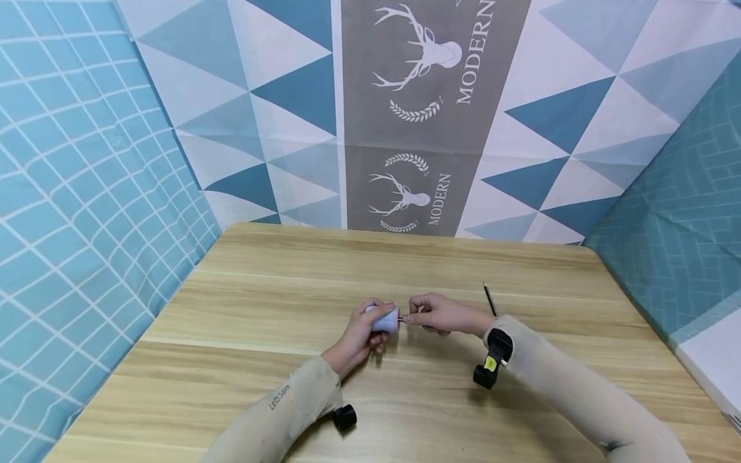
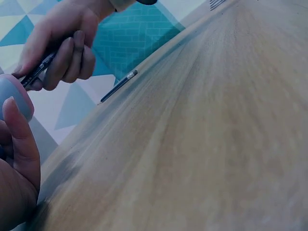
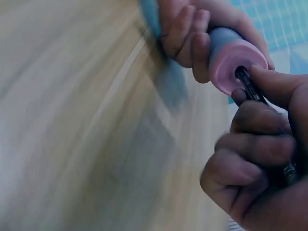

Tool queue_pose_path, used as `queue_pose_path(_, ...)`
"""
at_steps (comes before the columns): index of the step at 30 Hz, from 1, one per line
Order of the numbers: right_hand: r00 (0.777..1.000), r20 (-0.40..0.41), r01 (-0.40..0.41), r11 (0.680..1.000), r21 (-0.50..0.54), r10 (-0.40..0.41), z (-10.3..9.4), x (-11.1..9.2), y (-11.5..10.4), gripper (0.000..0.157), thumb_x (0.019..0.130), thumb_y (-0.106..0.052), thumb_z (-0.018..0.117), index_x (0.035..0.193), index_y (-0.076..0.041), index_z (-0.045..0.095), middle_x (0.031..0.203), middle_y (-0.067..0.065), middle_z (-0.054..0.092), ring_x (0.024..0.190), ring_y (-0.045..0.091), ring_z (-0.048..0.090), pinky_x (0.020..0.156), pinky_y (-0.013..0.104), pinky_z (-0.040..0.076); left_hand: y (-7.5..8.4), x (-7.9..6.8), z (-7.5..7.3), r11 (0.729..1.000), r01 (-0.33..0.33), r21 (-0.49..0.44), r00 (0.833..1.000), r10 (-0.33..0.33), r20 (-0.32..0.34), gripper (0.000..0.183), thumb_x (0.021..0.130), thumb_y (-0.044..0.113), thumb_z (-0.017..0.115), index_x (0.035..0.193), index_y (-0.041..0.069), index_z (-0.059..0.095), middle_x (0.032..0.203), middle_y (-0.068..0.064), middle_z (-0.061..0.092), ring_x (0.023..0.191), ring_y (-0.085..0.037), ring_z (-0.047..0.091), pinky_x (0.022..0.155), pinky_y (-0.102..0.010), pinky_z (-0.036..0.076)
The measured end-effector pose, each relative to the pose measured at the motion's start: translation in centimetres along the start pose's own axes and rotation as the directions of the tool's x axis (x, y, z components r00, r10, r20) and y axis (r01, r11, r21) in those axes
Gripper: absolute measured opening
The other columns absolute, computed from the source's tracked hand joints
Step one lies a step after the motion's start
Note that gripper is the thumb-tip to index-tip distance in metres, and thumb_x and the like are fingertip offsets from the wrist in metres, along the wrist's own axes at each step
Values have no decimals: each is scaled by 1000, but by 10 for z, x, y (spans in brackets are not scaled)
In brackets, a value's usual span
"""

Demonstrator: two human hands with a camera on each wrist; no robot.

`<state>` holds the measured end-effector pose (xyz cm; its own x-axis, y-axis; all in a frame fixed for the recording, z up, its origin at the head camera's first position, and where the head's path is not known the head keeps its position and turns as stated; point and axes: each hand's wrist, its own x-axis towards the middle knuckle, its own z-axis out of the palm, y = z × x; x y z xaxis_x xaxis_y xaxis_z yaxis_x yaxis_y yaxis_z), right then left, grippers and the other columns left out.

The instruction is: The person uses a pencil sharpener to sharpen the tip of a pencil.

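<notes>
My left hand [image 1: 357, 335] grips a small rounded pencil sharpener [image 3: 225, 67], light blue with a pink end, a little above the table. The pink end faces right and has a hole in it. A dark pencil [image 3: 252, 89] has its tip in that hole. My right hand [image 1: 448, 314] pinches this pencil close to the sharpener, with the other fingers curled round its shaft. The pencil's tip is hidden inside the sharpener. In the left wrist view, part of the sharpener is cut off by the frame edge.
A second dark pencil [image 2: 118, 87] lies on the wooden table [image 1: 278, 263], just beyond my right wrist. Patterned cloth walls [image 1: 289, 96] enclose the table at the back and sides. A white surface [image 1: 714, 360] stands by the right edge.
</notes>
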<state>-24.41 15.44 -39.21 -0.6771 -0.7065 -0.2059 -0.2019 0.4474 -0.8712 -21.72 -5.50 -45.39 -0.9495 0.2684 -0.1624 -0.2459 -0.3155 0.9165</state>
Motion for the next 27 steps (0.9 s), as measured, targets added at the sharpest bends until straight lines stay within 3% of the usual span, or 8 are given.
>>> queue_pose_path(2, 991, -56, 106, 963, -247, -124, 2, -5, -3, 23, 99, -27, 63, 91, -8, 54, 55, -7, 39, 46, 6, 32, 43, 23, 31, 1, -1, 0, 1000, 8, 3, 1000, -8, -3, 20, 89, 30, 69, 80, 17, 56, 65, -4, 53, 43, -9, 41, 37, -22, 37)
queue_pose_path(4, 953, -77, 217, 836, -505, -293, 5, -9, -4, 20, 96, -24, 68, 96, -7, 57, 60, -8, 48, 49, 3, 39, 45, 21, 37, 2, -1, 0, 1000, 13, 10, 1000, -13, -6, 20, 89, 30, 69, 81, 17, 57, 66, -4, 53, 43, -9, 40, 37, -22, 37)
queue_pose_path(12, 622, 247, 297, -68, -952, -743, 5, -15, 9, 20, 107, -8, 41, 93, -7, 55, 75, -1, 55, 55, 8, 47, 48, 20, 43, 3, -1, 0, 1000, 21, 8, 1000, -20, -17, 19, 89, 32, 68, 82, 17, 58, 67, -4, 54, 43, -9, 40, 38, -23, 36)
queue_pose_path(16, 517, 388, 226, -316, -922, -763, 1, -9, 16, 37, 109, -4, 23, 96, -7, 57, 77, 1, 55, 56, 10, 47, 47, 21, 43, 1, 0, 0, 1000, 16, 5, 1000, -16, -26, 19, 90, 32, 68, 82, 17, 58, 64, -4, 54, 42, -8, 40, 37, -24, 37)
queue_pose_path(19, 480, 413, 240, -337, -910, -774, 0, -2, 20, 33, 109, -7, 28, 93, -6, 57, 74, 1, 55, 54, 10, 46, 46, 22, 42, 1, 1, -1, 1000, 19, 7, 999, -19, -29, 20, 90, 32, 68, 82, 17, 57, 65, -3, 55, 42, -8, 40, 37, -23, 37)
queue_pose_path(22, 473, 369, 314, -238, -919, -800, 2, 3, 22, 33, 109, -9, 30, 89, -6, 56, 68, -1, 52, 50, 8, 44, 44, 21, 40, 1, 2, -1, 1000, 29, 3, 999, -29, -36, 21, 90, 32, 68, 82, 17, 56, 66, -3, 55, 42, -8, 40, 38, -23, 37)
queue_pose_path(24, 511, 298, 400, -84, -913, -806, 4, 5, 21, 28, 108, -10, 37, 86, -7, 55, 65, -3, 53, 49, 6, 45, 44, 18, 40, 2, 3, -1, 999, 32, -2, 999, -32, -40, 20, 90, 32, 68, 83, 16, 57, 66, -3, 55, 42, -8, 40, 37, -23, 37)
queue_pose_path(27, 624, 143, 504, 256, -824, -768, 7, 4, 18, 20, 101, -6, 54, 82, -10, 53, 63, -7, 53, 51, 0, 45, 46, 14, 39, 2, 2, -1, 1000, 30, -2, 999, -30, -43, 19, 91, 31, 67, 82, 16, 57, 64, -3, 54, 41, -8, 41, 37, -22, 37)
